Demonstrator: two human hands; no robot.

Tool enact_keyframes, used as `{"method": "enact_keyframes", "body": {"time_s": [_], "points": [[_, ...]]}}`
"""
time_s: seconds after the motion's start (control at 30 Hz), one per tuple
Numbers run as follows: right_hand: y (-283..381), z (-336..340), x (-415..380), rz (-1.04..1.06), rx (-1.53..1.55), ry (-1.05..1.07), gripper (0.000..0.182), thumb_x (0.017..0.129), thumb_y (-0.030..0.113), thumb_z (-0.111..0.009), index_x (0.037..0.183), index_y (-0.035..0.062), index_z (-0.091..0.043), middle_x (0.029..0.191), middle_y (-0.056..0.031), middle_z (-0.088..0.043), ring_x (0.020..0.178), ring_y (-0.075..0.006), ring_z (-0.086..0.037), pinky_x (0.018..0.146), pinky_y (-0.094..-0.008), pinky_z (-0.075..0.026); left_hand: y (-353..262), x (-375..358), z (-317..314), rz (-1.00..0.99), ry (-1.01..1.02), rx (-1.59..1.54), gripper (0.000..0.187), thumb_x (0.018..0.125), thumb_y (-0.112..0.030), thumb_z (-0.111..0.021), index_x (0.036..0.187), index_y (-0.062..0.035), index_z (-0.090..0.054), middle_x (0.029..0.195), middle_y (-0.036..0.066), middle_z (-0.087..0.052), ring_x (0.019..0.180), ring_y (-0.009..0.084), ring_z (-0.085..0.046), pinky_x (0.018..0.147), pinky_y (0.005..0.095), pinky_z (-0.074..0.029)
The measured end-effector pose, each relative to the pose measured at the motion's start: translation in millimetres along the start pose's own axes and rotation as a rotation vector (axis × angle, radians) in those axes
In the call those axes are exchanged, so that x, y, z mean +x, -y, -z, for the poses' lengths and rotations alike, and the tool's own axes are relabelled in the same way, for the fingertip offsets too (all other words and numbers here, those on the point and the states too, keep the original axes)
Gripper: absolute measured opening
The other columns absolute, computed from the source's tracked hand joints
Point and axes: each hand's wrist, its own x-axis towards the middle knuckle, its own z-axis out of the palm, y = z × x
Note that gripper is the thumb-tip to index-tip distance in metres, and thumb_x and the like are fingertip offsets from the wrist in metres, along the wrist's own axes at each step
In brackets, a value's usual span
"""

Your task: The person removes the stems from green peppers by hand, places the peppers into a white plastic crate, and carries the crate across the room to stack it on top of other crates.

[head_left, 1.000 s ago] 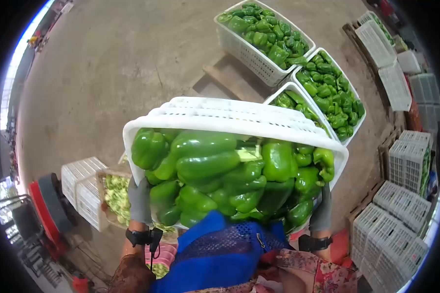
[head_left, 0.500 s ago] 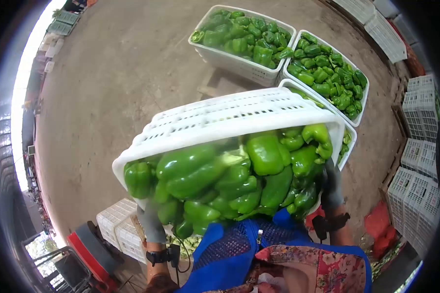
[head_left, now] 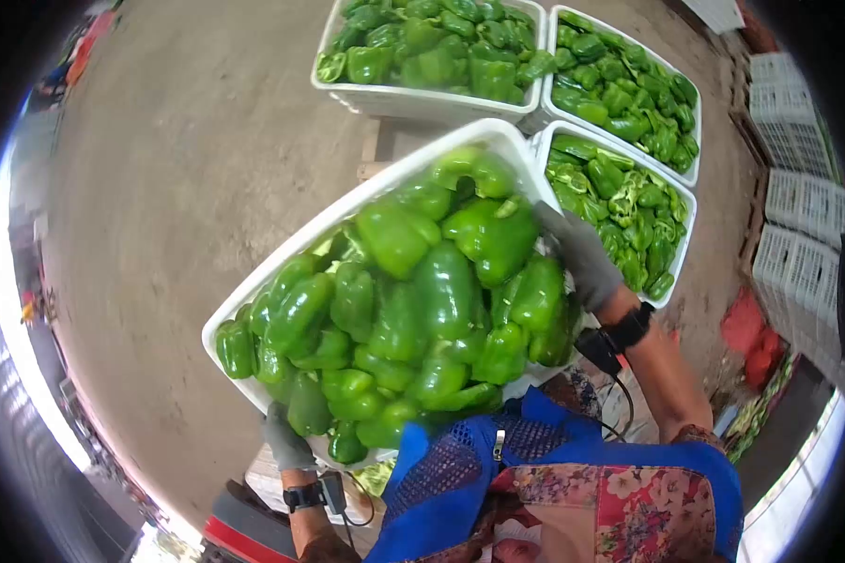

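Observation:
A white plastic crate (head_left: 282, 255) full of green bell peppers (head_left: 394, 319) is held up in front of my body, tilted with its right end farther away. My left hand (head_left: 286, 439), in a grey glove, grips the near left corner; its fingers are partly hidden by the crate. At the right end, my right hand (head_left: 580, 255), also gloved in grey, is closed on the rim. Both wrists wear black straps with small devices.
Three more crates of green peppers stand beyond and to the right: one at the top (head_left: 422, 98), one at the upper right (head_left: 693, 131), one below it (head_left: 687, 253). White crates (head_left: 807, 281) are stacked at the far right, near a red bag (head_left: 753, 338).
The held crate has levelled and turned, its right end swinging away from me, so more of the peppers shows. My right hand has moved up and left with it. The lower right crate is now more visible.

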Motion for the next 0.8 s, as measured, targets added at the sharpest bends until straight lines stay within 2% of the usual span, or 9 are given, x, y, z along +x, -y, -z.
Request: {"method": "enact_keyframes", "body": {"time_s": [0.07, 0.17, 0.3, 0.33, 0.4, 0.47, 0.5, 0.7, 0.8], "points": [[-18, -18, 38, 0.032, -0.022, -0.013, 0.044, 0.094, 0.035, -0.063, 0.125, 0.0039, -0.062, 0.088, -0.0116, -0.061, 0.079, -0.0198, -0.06, 0.072, -0.033, -0.049, -24, 33, -18, -0.007, 0.023, 0.029, 0.027, 0.098, -0.02, -0.051, 0.116, -0.0035, -0.062, 0.105, 0.009, -0.069, 0.093, 0.0201, -0.068, 0.082, 0.0344, -0.056], [-33, -24, 63, 0.913, -0.822, -0.076, 0.043, 0.088, 0.008, -0.06, 0.131, 0.0072, -0.057, 0.083, -0.0136, -0.064, 0.076, -0.026, -0.063, 0.069, -0.0355, -0.051, -23, 124, -15, 0.033, 0.195, 0.082, 0.03, 0.098, -0.022, -0.051, 0.119, -0.0034, -0.061, 0.107, 0.01, -0.069, 0.093, 0.0203, -0.068, 0.082, 0.0352, -0.056], [-50, -43, 67, 0.931, -0.805, -0.173, 0.046, 0.089, 0.004, -0.054, 0.134, 0.0097, -0.055, 0.085, -0.0162, -0.064, 0.074, -0.0302, -0.063, 0.065, -0.0376, -0.05, -8, 211, -13, 0.039, 0.203, 0.08, 0.03, 0.095, -0.021, -0.055, 0.117, -0.0024, -0.062, 0.101, 0.009, -0.069, 0.085, 0.0201, -0.068, 0.074, 0.0342, -0.056], [-44, -47, 51, 0.742, -0.722, -0.112, 0.042, 0.092, 0.014, -0.056, 0.135, 0.0099, -0.056, 0.082, -0.0144, -0.06, 0.07, -0.0259, -0.058, 0.064, -0.035, -0.049, -8, 224, -12, 0.067, 0.248, 0.043, 0.03, 0.096, -0.022, -0.055, 0.117, -0.0023, -0.062, 0.101, 0.009, -0.069, 0.085, 0.0201, -0.068, 0.074, 0.0343, -0.056], [-48, -59, 35, 0.671, -0.524, -0.08, 0.043, 0.093, 0.024, -0.058, 0.134, 0.0091, -0.057, 0.081, -0.0113, -0.058, 0.068, -0.0224, -0.054, 0.063, -0.0331, -0.047, -12, 237, -15, 0.081, 0.309, 0.016, 0.031, 0.097, -0.025, -0.053, 0.117, -0.0033, -0.062, 0.101, 0.01, -0.069, 0.086, 0.0209, -0.069, 0.074, 0.0355, -0.057], [-31, -73, 32, 0.184, 0.069, -0.06, 0.052, 0.092, 0.039, -0.061, 0.132, 0.0063, -0.058, 0.084, -0.0062, -0.056, 0.069, -0.0161, -0.046, 0.064, -0.0299, -0.044, -44, 206, -53, 0.174, 0.341, -0.021, 0.031, 0.097, -0.024, -0.052, 0.117, -0.0035, -0.062, 0.101, 0.01, -0.07, 0.086, 0.021, -0.069, 0.074, 0.0361, -0.057], [-25, -71, 23, 0.154, 0.04, -0.035, 0.051, 0.092, 0.036, -0.061, 0.133, 0.0054, -0.057, 0.089, -0.0074, -0.058, 0.074, -0.0178, -0.05, 0.068, -0.0303, -0.045, -55, 189, -58, 0.223, 0.345, -0.039, 0.031, 0.097, -0.024, -0.052, 0.117, -0.0036, -0.062, 0.101, 0.01, -0.07, 0.086, 0.0211, -0.069, 0.074, 0.0363, -0.057], [-67, -87, 37, 0.299, 0.097, 0.026, 0.044, 0.094, 0.017, -0.058, 0.135, 0.0007, -0.054, 0.118, -0.0201, -0.064, 0.11, -0.0297, -0.061, 0.098, -0.0345, -0.047, -44, 246, -27, -0.031, 0.268, 0.142, 0.032, 0.093, -0.015, -0.056, 0.121, -0.0014, -0.059, 0.104, 0.012, -0.068, 0.086, 0.0237, -0.068, 0.074, 0.0379, -0.057], [-89, -97, 48, 0.45, 0.228, -0.003, 0.041, 0.095, 0.012, -0.056, 0.134, 0.0002, -0.054, 0.125, -0.0219, -0.063, 0.116, -0.0309, -0.06, 0.103, -0.0353, -0.046, -65, 246, -41, -0.065, 0.271, 0.177, 0.034, 0.092, -0.014, -0.057, 0.123, -0.0002, -0.058, 0.106, 0.011, -0.067, 0.086, 0.0236, -0.068, 0.074, 0.0377, -0.057]]}}
